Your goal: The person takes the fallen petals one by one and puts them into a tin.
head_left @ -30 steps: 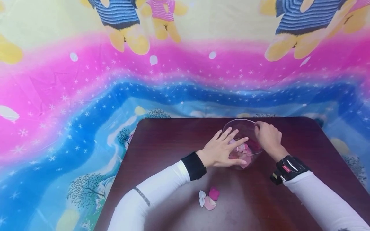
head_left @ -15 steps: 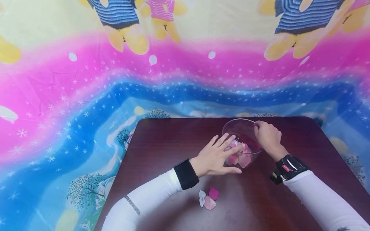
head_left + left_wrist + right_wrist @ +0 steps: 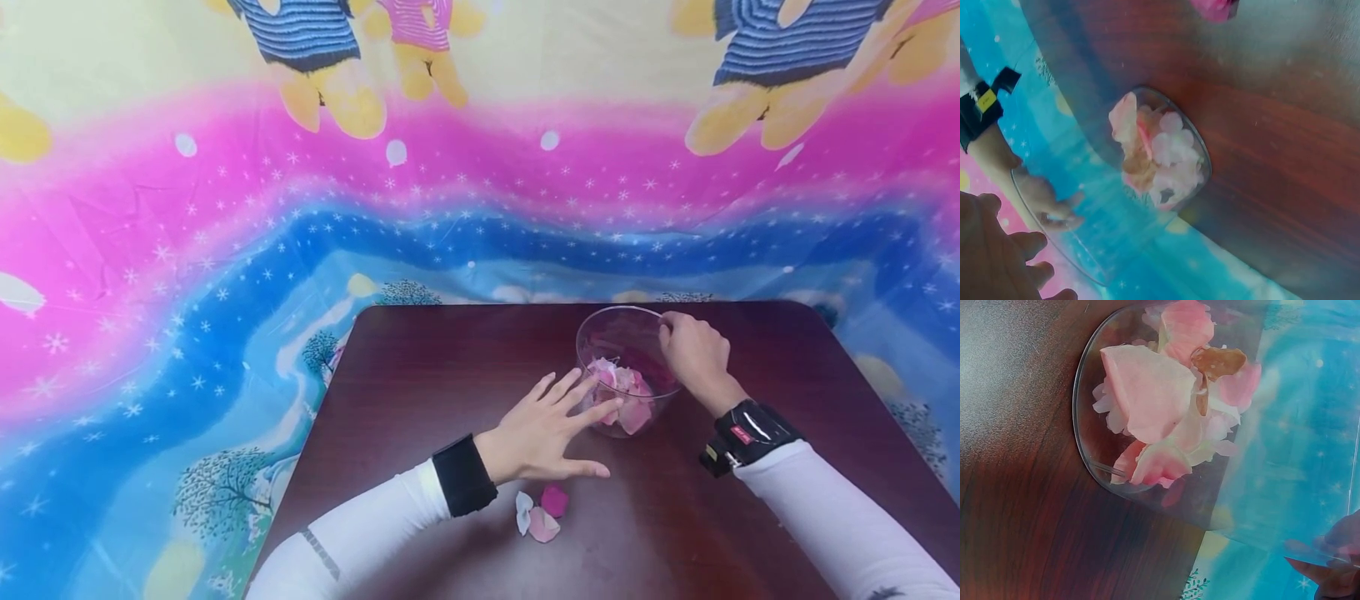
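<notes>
A clear bowl [image 3: 624, 307] stands on the table with pink and white petals [image 3: 636, 412] heaped in its bottom. My right hand [image 3: 697, 358] grips the bowl's rim on the right side. Its fingertips [image 3: 1329, 578] show through the clear wall in the right wrist view. To the left of the bowl, my left hand [image 3: 536, 429] is held with its fingers spread, holding nothing. Its index finger overlaps the bowl's near left side in the head view; I cannot tell if they touch. A white petal [image 3: 523, 512], a magenta petal [image 3: 554, 501] and a pink petal [image 3: 543, 526] lie nearer the front.
The dark reddish-brown table [image 3: 450, 350] has rounded far corners. Behind it hangs a colourful cloth [image 3: 480, 183] printed with bears and snowflakes. A brownish petal [image 3: 1219, 362] is among those in the bowl.
My left hand has drawn back from over the bowl, down and to the left, with its fingers spread. My right hand has stayed on the rim, and the loose petals lie unmoved.
</notes>
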A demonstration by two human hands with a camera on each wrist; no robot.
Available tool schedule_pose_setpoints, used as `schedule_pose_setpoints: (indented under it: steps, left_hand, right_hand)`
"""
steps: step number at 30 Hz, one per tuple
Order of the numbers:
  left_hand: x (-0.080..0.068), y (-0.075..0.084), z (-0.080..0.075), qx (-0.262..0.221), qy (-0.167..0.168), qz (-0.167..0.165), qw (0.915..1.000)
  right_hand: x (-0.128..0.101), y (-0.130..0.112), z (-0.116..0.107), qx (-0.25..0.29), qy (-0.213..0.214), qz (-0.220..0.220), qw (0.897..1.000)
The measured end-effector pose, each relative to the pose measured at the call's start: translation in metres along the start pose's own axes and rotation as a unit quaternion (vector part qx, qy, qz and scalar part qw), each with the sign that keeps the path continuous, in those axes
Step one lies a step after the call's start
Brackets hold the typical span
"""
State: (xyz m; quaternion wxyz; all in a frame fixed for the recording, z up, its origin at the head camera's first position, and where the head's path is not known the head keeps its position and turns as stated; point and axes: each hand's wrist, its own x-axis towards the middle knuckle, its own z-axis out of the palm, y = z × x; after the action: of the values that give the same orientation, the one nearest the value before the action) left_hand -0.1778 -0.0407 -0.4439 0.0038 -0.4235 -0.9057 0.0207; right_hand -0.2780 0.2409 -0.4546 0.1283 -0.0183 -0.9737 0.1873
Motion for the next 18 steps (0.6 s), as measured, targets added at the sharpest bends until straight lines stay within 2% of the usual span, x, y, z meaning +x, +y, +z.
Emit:
schedule_pose_setpoints:
  steps: [4, 12, 18]
  left_hand:
    - [-0.008, 0.004, 0.006, -0.003, -0.007, 0.016, 0.9998]
    - [-0.024, 0.013, 0.022, 0.001, 0.011, 0.053, 0.9985]
    - [-0.034, 0.021, 0.044, 0.010, -0.022, 0.062, 0.9978]
  right_hand:
    - [0.000, -0.001, 0.000, 0.000, 0.000, 0.000, 1.000]
    - [0.000, -0.001, 0.000, 0.000, -0.001, 0.002, 1.000]
    - [-0.001, 0.000, 0.000, 0.000, -0.003, 0.004, 1.000]
